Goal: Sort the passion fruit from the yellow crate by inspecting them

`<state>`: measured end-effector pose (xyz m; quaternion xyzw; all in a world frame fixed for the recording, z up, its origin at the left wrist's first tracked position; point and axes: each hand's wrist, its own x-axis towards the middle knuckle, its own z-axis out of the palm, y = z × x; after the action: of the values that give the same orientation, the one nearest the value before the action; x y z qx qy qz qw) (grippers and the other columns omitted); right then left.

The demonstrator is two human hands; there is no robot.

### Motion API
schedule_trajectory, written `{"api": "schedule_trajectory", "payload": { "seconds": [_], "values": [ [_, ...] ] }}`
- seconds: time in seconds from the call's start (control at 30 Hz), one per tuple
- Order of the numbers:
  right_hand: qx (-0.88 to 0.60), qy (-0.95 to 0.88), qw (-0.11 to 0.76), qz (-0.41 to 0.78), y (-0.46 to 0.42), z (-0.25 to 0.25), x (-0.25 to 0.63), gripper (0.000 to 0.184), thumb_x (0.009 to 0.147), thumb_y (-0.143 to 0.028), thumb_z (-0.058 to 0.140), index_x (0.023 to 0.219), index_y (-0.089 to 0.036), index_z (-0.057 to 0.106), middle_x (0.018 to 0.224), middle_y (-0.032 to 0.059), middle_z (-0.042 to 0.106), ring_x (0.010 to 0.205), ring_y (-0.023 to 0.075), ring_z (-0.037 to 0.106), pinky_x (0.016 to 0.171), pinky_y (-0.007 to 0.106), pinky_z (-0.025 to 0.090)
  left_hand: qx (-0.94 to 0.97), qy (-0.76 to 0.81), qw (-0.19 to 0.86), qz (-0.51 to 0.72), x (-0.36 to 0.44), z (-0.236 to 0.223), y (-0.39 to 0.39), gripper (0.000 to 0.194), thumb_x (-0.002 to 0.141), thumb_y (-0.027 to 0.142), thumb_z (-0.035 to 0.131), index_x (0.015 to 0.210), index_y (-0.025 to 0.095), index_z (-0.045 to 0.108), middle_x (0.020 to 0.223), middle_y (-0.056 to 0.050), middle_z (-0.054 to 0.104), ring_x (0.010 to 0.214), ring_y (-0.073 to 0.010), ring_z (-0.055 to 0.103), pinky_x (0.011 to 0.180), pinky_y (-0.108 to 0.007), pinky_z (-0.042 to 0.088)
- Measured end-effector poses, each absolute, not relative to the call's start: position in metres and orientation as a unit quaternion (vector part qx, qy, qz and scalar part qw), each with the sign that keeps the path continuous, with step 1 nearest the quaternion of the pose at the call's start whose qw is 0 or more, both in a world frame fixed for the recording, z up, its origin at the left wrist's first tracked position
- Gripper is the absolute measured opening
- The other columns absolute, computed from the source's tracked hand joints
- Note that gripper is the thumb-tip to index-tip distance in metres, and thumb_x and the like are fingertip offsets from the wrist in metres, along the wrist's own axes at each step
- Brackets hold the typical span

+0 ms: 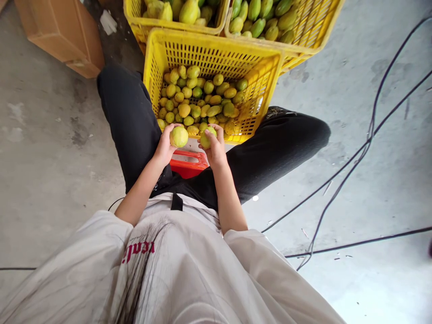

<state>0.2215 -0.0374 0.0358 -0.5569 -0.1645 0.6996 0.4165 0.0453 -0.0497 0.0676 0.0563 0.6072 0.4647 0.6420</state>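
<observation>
In my left hand (166, 145) is a round yellow-green lemon (179, 137), with the fingers closed around its left side. My right hand (217, 146) wraps around another green-yellow lemon (206, 138), and the fingers cover part of it. Both hands are held apart, just over the near edge of a yellow plastic crate (270, 74). Inside that crate lie many loose yellow and green lemons (184, 110), spread across its bottom. Some fruit at the near side is hidden by my hands and the rim.
Behind stand two more yellow crates (175, 28) holding larger-looking green and yellow fruit (258, 27). A red plastic stool (189, 166) shows between my legs. A cardboard box (60, 38) is at the upper left. Black cables (337, 180) cross the concrete floor on the right.
</observation>
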Motion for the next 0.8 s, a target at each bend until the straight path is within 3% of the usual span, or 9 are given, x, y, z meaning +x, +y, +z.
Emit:
{"api": "schedule_trajectory", "payload": {
  "seconds": [0.1,0.23,0.37,0.5,0.63,0.8],
  "values": [
    [-0.52,-0.158,0.41,0.733,-0.037,0.038,0.218,0.045,0.087,-0.059,0.083,0.115,-0.034,0.057,0.1,-0.0044,0.072,0.076,0.0162,0.075,0.055,0.024,0.058,0.071,0.591,0.659,0.46,0.046,0.071,-0.049,0.024,0.094,0.04,0.08,0.111,0.024,0.074,0.101,-0.002,0.077,0.095,-0.0178,0.076,0.075,-0.026,0.06],
    [-0.474,-0.17,0.41,0.76,-0.04,0.048,0.219,0.054,0.081,-0.054,0.092,0.111,-0.034,0.052,0.093,-0.0055,0.073,0.083,0.0201,0.08,0.06,0.027,0.064,0.09,0.58,0.665,0.462,0.05,0.08,-0.051,0.031,0.085,0.031,0.092,0.11,0.021,0.077,0.103,-0.004,0.08,0.103,-0.0204,0.079,0.092,-0.03,0.062],
    [-0.47,-0.161,0.398,0.771,-0.04,0.055,0.223,0.054,0.082,-0.052,0.094,0.107,-0.033,0.05,0.083,-0.0075,0.07,0.072,0.0166,0.074,0.056,0.023,0.06,0.074,0.587,0.662,0.46,0.05,0.087,-0.051,0.029,0.082,0.028,0.097,0.1,0.02,0.076,0.094,-0.002,0.077,0.095,-0.0181,0.079,0.092,-0.028,0.063],
    [-0.466,-0.169,0.405,0.768,-0.038,0.054,0.225,0.052,0.081,-0.049,0.095,0.111,-0.033,0.055,0.089,-0.0071,0.069,0.071,0.0141,0.071,0.057,0.022,0.059,0.053,0.593,0.671,0.442,0.051,0.091,-0.051,0.035,0.078,0.027,0.098,0.1,0.021,0.072,0.096,0.0,0.078,0.089,-0.0176,0.08,0.089,-0.03,0.066],
    [-0.485,-0.196,0.412,0.746,-0.04,0.049,0.223,0.056,0.076,-0.052,0.099,0.113,-0.034,0.06,0.098,-0.0049,0.069,0.079,0.0157,0.072,0.062,0.025,0.061,0.052,0.602,0.668,0.434,0.054,0.089,-0.05,0.03,0.083,0.031,0.095,0.1,0.02,0.072,0.093,0.0,0.078,0.089,-0.0167,0.079,0.088,-0.028,0.066],
    [-0.474,-0.184,0.422,0.751,-0.039,0.044,0.22,0.057,0.078,-0.058,0.093,0.12,-0.034,0.063,0.115,-0.0004,0.074,0.099,0.021,0.077,0.078,0.033,0.068,0.007,0.585,0.671,0.454,0.053,0.088,-0.047,0.013,0.102,0.034,0.071,0.1,0.021,0.071,0.093,-0.001,0.076,0.088,-0.0165,0.078,0.085,-0.029,0.067]
  ]
}}
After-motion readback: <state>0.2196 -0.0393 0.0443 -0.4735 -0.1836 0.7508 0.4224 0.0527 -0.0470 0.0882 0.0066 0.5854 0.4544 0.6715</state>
